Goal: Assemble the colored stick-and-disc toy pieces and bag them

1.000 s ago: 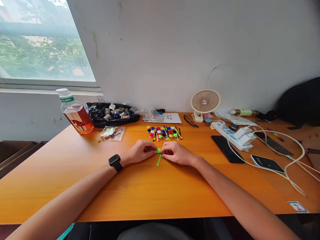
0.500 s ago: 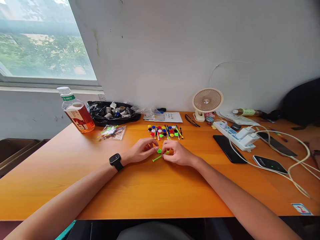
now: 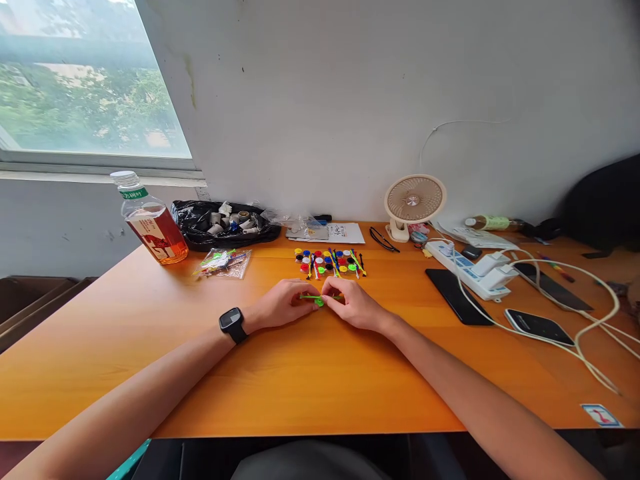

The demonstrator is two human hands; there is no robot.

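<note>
My left hand (image 3: 283,303) and my right hand (image 3: 350,303) meet at the middle of the orange table (image 3: 300,373), fingers curled. Between their fingertips is a small green plastic disc with a thin green stick (image 3: 316,299) lying nearly level; both hands pinch it. A black watch (image 3: 232,324) is on my left wrist. Just beyond the hands lies a cluster of small coloured discs and sticks (image 3: 330,262).
A tea bottle (image 3: 150,223), a black bag of small parts (image 3: 223,227) and a clear packet of coloured pieces (image 3: 223,263) stand at the left. A small fan (image 3: 414,203), glasses, a power strip (image 3: 473,270), phones (image 3: 455,290) and white cables (image 3: 575,333) fill the right side.
The green stick has swung from pointing down toward me to lying nearly level between my fingers. Both hands have shifted slightly away from me.
</note>
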